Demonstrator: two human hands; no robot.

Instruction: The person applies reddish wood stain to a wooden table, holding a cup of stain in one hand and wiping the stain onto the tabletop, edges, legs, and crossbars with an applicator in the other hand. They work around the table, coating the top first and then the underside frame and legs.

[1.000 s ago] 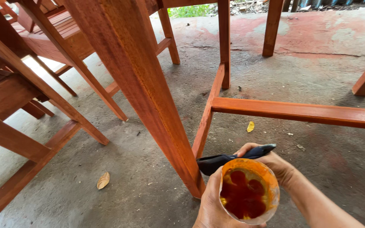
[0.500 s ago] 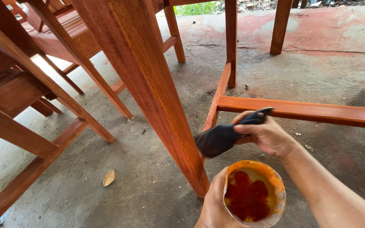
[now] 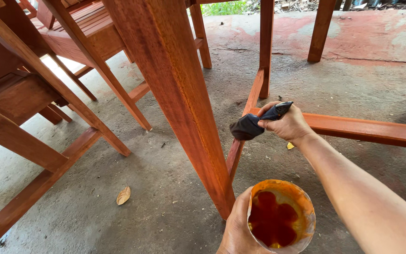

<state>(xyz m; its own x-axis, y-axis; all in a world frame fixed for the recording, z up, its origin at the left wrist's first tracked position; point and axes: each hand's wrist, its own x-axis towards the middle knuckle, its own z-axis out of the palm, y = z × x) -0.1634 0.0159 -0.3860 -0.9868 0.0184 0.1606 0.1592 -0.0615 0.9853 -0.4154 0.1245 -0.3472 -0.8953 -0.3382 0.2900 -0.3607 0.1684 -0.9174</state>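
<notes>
Beside table leg [image 3: 179, 103], right hand [image 3: 285, 124] gripping brush [image 3: 252, 124]

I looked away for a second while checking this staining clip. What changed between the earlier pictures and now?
The right hand lifted the dark brush up out of the cup, away from the stain, to beside the wooden leg. The left hand kept holding the cup, and the right kept its grip on the brush. The furniture stayed put.

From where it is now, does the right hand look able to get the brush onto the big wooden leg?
Probably yes. The right hand holds the brush close beside the leg, with open air between them and nothing in the way.
</notes>
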